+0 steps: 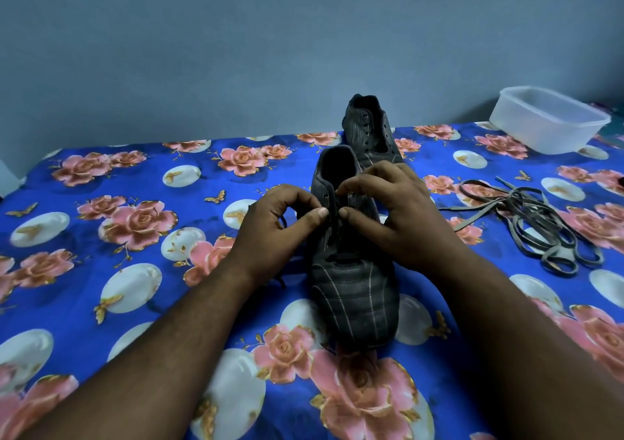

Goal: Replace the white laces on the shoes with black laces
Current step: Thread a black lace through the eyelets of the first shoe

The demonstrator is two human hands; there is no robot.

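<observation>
Threading was clearly underway: the near shoe (351, 270) was kept toe-first on the flowered bed (101, 237), black lace (332, 216) pinched between left hand (280, 216) and right hand (391, 203), old laces (540, 233) dumped aside

Both forearms reach forward — left hand (275, 218) and right hand (388, 203) meet, fingertips pinched
</observation>
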